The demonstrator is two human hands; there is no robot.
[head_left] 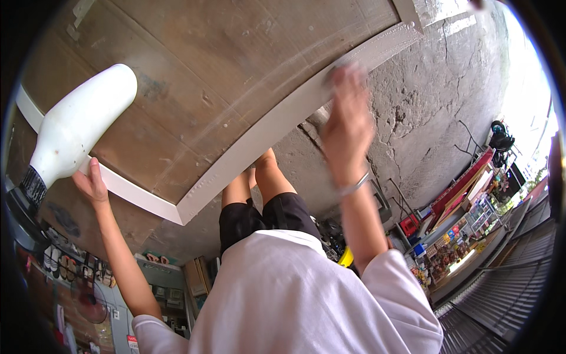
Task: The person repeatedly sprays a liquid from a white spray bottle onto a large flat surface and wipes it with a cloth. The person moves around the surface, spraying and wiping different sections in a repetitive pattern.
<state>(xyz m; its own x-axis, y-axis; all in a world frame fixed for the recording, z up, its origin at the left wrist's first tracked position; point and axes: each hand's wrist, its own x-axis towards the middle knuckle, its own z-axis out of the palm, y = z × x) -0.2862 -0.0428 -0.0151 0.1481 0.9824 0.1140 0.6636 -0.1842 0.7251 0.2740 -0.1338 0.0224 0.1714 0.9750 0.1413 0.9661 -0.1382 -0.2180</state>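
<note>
My left hand [91, 184] is raised at the left and grips the narrow end of a large white plastic bottle [79, 121] with a black cap [26, 192]. The bottle is tilted, cap end toward the lower left. My right hand [348, 127], with a metal bracelet on the wrist, lies with fingers stretched on the white edge strip [265, 127] of a big brown board [224, 65]. That hand is blurred by motion. Nothing shows clearly in it.
The board lies on a cracked concrete floor [436, 112]. My bare legs in black shorts [259, 212] stand beside its edge. A shop stall with colourful goods [460, 236] and a metal shutter lie to the right. Shelves with shoes [65, 262] are on the left.
</note>
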